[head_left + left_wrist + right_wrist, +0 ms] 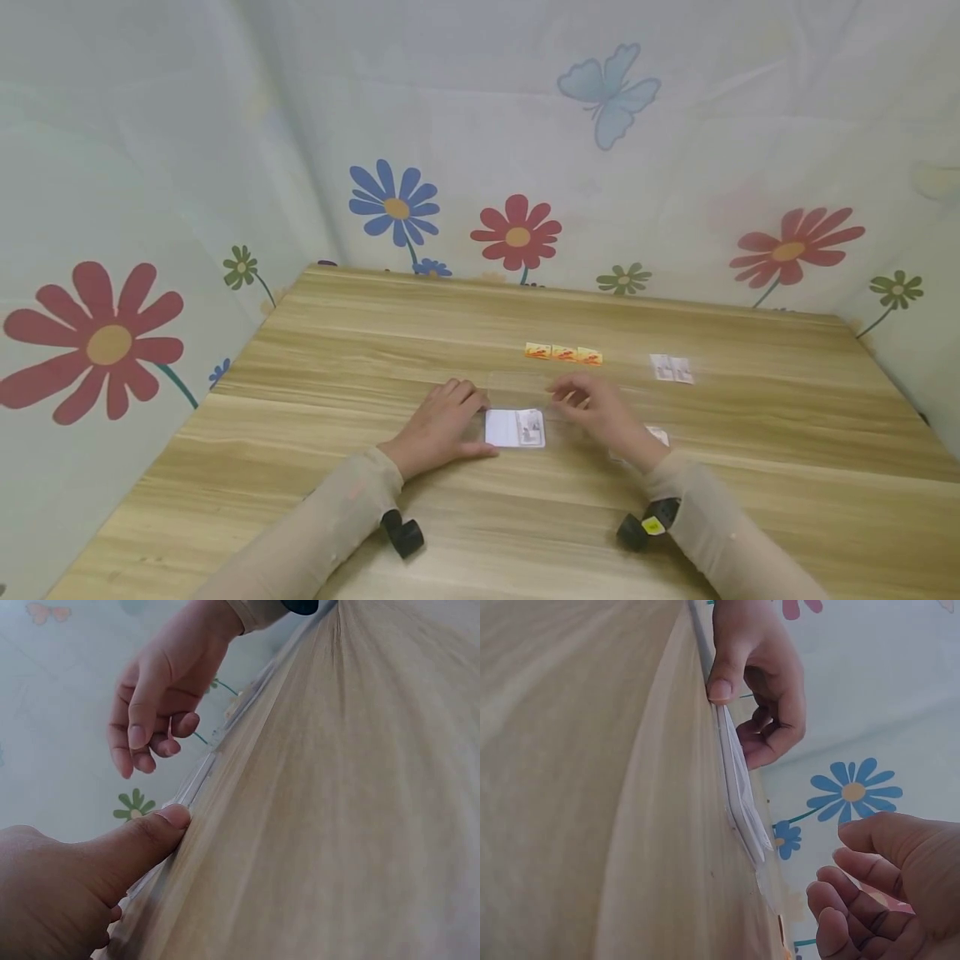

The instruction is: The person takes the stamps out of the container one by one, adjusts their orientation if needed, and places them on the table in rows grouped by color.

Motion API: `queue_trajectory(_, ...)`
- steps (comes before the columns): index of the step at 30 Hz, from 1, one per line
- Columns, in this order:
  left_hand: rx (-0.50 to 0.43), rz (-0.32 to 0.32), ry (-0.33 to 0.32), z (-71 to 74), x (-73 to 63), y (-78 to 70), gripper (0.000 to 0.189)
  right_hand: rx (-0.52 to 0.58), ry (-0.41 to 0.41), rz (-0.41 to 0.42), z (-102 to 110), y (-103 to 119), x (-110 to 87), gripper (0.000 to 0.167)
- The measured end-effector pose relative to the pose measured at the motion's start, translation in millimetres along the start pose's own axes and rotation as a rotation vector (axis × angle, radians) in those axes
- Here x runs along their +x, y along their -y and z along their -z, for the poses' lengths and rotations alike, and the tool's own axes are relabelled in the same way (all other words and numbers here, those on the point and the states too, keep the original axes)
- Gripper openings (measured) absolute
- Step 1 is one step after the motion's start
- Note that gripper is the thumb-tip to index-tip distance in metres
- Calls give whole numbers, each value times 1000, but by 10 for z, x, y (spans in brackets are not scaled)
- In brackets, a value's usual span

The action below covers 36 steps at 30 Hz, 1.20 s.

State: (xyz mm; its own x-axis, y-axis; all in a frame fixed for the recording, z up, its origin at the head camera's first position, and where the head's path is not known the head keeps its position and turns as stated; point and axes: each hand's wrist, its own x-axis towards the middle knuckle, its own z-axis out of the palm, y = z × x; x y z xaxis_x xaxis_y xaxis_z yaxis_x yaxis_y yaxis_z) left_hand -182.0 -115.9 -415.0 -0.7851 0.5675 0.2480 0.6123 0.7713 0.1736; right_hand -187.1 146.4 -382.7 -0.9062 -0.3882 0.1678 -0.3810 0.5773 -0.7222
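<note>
A small, flat clear plastic case point(515, 388) lies on the table, its transparent part spread toward the back. In its near part lies a folded white paper point(501, 427) with a small printed picture card point(530, 427) on the right. My left hand point(444, 421) grips the left side, thumb point(174, 817) at the near corner and fingers round the far one. To the right, my right hand point(596, 408) hovers with loosely bent fingers and nothing between them; in the right wrist view its fingertips point(831, 915) are apart from the case.
Three yellow-and-red cards point(564, 353) form a row behind the case. Two pale printed cards point(672, 368) lie at the back right. Another white piece point(657, 435) is partly hidden under my right wrist. A flower-patterned curtain point(450, 100) stands behind the table point(525, 525).
</note>
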Motion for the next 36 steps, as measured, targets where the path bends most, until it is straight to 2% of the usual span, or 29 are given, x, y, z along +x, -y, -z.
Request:
queue_trajectory(15, 3, -7, -11, -25, -11, 26, 61, -34, 22, -13, -185, 41, 14, 20)
queue_trajectory(25, -5, -9, -9, -30, -5, 28, 62, -132, 20, -19, -254, 34, 23, 20)
queue_trajectory(36, -13, -10, -9, -3, -5, 14, 62, -183, 6, -5, -292, 14, 22, 20)
